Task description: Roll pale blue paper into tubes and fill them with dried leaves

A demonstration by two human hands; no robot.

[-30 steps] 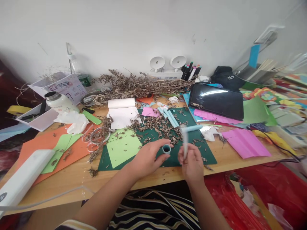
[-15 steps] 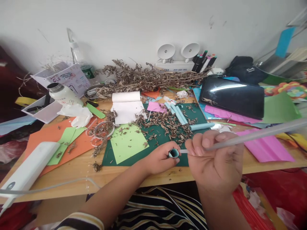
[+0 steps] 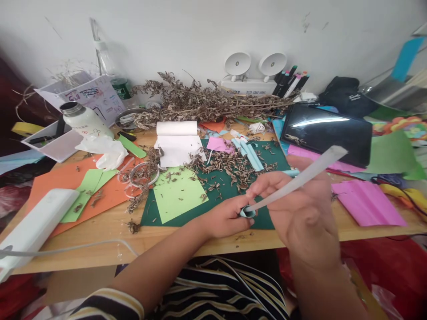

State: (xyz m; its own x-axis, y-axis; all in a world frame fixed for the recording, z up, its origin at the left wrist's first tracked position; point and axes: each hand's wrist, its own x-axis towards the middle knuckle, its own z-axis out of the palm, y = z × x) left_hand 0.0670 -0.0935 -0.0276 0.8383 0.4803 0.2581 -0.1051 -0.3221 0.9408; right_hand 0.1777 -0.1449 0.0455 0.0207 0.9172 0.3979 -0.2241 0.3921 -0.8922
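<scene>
My left hand [image 3: 228,218] is closed around a small light-blue paper tube [image 3: 247,213], whose open mouth faces up toward me. My right hand [image 3: 300,209], partly blurred, holds a long translucent white stick [image 3: 300,175] that looks like a glue stick. Its lower end meets the tube's mouth; how far inside it reaches I cannot tell. Beneath both hands lies a green cutting mat [image 3: 220,213] strewn with dry brown leaves [image 3: 233,171]. Several light-blue rolled paper tubes [image 3: 251,155] rest farther back on it.
Green paper [image 3: 180,195] covers the mat's left part. Orange paper [image 3: 50,184] and a corded white device [image 3: 40,215] lie left, near an uncapped bottle [image 3: 83,120]. Dried branches [image 3: 200,106] line the wall. A black tablet-like slab [image 3: 328,133] and pink paper [image 3: 370,202] are right.
The white stick has tilted up more steeply, its far end now in view and its lower end at the tube's mouth. My right hand has turned and its fingers have loosened somewhat.
</scene>
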